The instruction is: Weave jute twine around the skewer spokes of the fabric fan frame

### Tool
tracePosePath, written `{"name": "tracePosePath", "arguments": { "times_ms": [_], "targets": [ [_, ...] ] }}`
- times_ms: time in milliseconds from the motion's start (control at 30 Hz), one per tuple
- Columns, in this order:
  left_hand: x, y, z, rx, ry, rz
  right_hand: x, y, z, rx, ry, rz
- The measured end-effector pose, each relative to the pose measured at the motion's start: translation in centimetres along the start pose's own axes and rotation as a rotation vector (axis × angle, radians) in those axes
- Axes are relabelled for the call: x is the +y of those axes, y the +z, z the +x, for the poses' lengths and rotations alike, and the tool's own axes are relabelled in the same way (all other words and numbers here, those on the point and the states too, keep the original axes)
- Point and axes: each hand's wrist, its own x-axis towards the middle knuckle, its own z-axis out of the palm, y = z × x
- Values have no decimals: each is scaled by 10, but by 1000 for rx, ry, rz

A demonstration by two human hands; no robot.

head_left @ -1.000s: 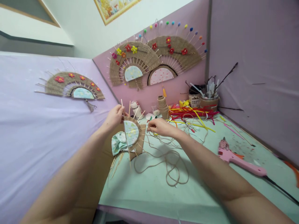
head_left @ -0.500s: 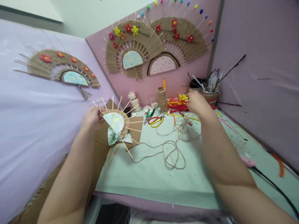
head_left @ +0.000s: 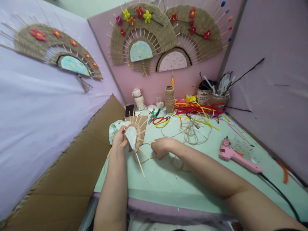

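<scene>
My left hand [head_left: 120,138] grips a small half-round woven fan [head_left: 132,136] by its left side. Pale sticks spread out from its twine band, and its centre is light blue patterned cloth. A bunched piece of the same cloth [head_left: 115,131] hangs behind that hand. My right hand [head_left: 160,148] is closed beside the tip of one stick, with twine [head_left: 145,146] leading from the fan into its fingers; the fingertips are partly hidden. Loose loops of twine [head_left: 179,163] lie under the right forearm.
A pink glue gun [head_left: 237,157] lies on the right with its cord. Pliers [head_left: 161,121], tangled twine [head_left: 194,131], red and yellow pipe cleaners [head_left: 199,108] and a twine spool [head_left: 169,99] lie toward the back. Cardboard [head_left: 72,166] leans at left; finished fans [head_left: 141,29] hang behind.
My right hand has come down and left from the pipe cleaners to the fan's sticks. My left hand has shifted right and slightly lower with the fan, which has turned. The glue gun is now uncovered.
</scene>
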Motion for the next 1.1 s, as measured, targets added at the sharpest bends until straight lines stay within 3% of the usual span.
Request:
{"name": "tracePosePath", "arguments": {
  "times_ms": [133,233,333,500,567,667,833,967,1100],
  "targets": [
    [-12,-12,4,5,11,-11,-1,12,6,81,-10,108],
    [-18,-17,6,-6,33,-4,18,3,9,176,-15,261],
    [-21,-18,5,-32,43,13,54,-16,8,400,53,448],
    [-30,-11,-1,-154,-8,114,119,-42,-8,954,242,763],
    [-35,-7,-5,-220,-46,178,135,-46,-15,1086,248,877],
    [-43,-1,-12,-317,-104,276,143,-45,-16,1179,208,1026],
    [-52,3,-19,-449,-166,386,129,-35,0,1065,112,1170],
    [-59,4,-20,-536,-202,430,112,-27,9,801,76,1179],
    [-62,3,-19,-543,-205,439,99,-23,9,548,39,1167]
  ]
}}
